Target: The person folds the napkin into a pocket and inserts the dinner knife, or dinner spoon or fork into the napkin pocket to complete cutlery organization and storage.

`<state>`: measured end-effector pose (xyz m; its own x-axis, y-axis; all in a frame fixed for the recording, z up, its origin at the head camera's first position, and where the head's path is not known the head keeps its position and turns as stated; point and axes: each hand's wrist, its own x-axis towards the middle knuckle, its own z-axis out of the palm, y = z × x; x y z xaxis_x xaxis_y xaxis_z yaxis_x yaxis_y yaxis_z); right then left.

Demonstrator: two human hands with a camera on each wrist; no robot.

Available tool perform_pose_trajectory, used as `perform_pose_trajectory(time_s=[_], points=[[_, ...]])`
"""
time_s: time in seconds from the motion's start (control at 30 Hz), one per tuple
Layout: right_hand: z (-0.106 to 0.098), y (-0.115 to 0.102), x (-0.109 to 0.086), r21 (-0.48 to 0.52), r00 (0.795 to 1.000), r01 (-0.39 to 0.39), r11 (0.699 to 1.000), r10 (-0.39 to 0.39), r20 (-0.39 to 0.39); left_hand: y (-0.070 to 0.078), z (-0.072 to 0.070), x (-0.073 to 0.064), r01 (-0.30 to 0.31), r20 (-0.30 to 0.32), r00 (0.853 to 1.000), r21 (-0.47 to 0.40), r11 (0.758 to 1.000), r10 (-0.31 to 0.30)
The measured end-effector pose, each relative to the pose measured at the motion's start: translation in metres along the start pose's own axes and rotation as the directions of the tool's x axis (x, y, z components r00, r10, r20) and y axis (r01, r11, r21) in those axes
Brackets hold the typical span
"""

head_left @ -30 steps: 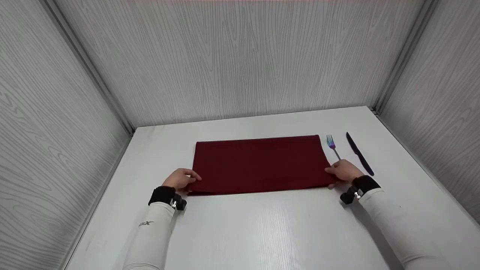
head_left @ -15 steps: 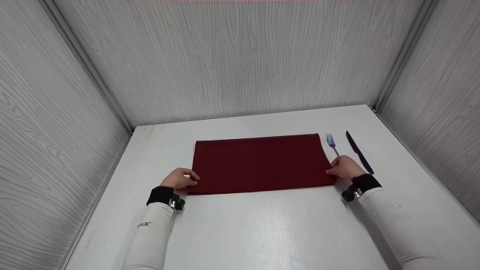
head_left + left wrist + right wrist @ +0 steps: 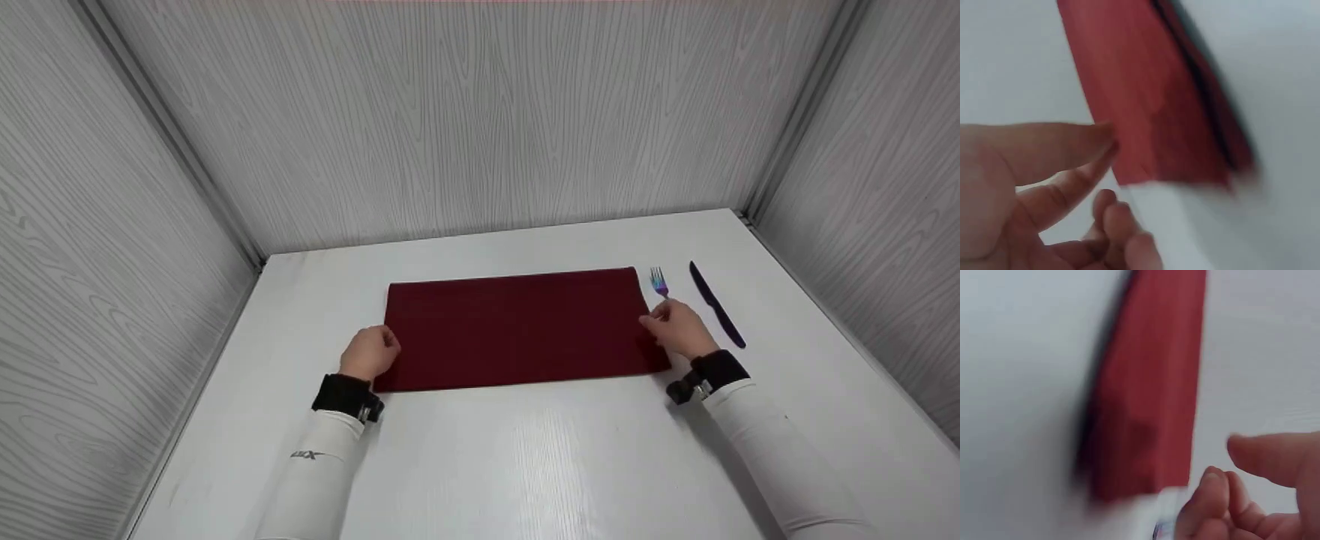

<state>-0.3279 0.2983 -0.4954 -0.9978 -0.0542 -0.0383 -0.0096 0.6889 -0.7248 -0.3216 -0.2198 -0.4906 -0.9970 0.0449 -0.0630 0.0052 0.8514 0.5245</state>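
A dark red cloth (image 3: 517, 330), folded into a wide rectangle, lies flat on the white table. My left hand (image 3: 370, 352) is over its left edge, fingers loosely curled. In the left wrist view the tips of the thumb (image 3: 1067, 149) and index finger come together and overlap the cloth's edge. My right hand (image 3: 679, 328) hovers by the right edge, with thumb and fingers apart and nothing between them in the right wrist view. Just beyond that hand lies a fork (image 3: 658, 282) with a shiny multicoloured head, its handle hidden by the hand.
A dark knife (image 3: 718, 304) lies slanted to the right of the fork. Grey wood-grain panels (image 3: 480, 112) enclose the table (image 3: 495, 465) at the back and both sides.
Both hands have moved away from the cloth's near corners, up along its side edges. The near edge, slightly raised before, now lies flat. The right hand covers more of the fork.
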Motion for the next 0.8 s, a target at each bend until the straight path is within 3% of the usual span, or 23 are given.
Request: perform_pose_trajectory(time_s=[0.07,0.17,0.33,0.43,0.53,0.7,0.8], points=[[0.016,-0.013,0.002,0.134,1.0,0.012,0.991,-0.015,0.026,0.017,0.009,0.0,-0.046,0.018,0.999,-0.049,0.998,0.047],[0.048,-0.035,0.006,0.325,0.992,-0.029,0.945,-0.013,0.126,0.043,0.028,0.0,-0.097,0.111,0.988,-0.122,0.988,0.111],[0.094,-0.069,0.014,0.478,0.968,-0.096,0.873,-0.03,0.249,0.072,0.057,0.012,-0.158,0.216,0.957,-0.179,0.971,0.196],[0.11,-0.076,0.022,0.533,0.952,-0.15,0.833,-0.023,0.304,0.075,0.066,0.019,-0.151,0.218,0.956,-0.207,0.967,0.196],[0.113,-0.069,0.026,0.569,0.941,-0.211,0.795,0.008,0.337,0.07,0.069,0.021,-0.09,0.203,0.968,-0.27,0.959,0.148],[0.097,-0.045,0.027,0.608,0.952,-0.246,0.755,0.07,0.298,0.059,0.063,0.021,0.028,0.192,0.98,-0.391,0.92,0.052],[0.087,-0.036,0.022,0.618,0.949,-0.26,0.742,0.078,0.306,0.057,0.06,0.02,0.048,0.209,0.977,-0.384,0.922,0.037]])
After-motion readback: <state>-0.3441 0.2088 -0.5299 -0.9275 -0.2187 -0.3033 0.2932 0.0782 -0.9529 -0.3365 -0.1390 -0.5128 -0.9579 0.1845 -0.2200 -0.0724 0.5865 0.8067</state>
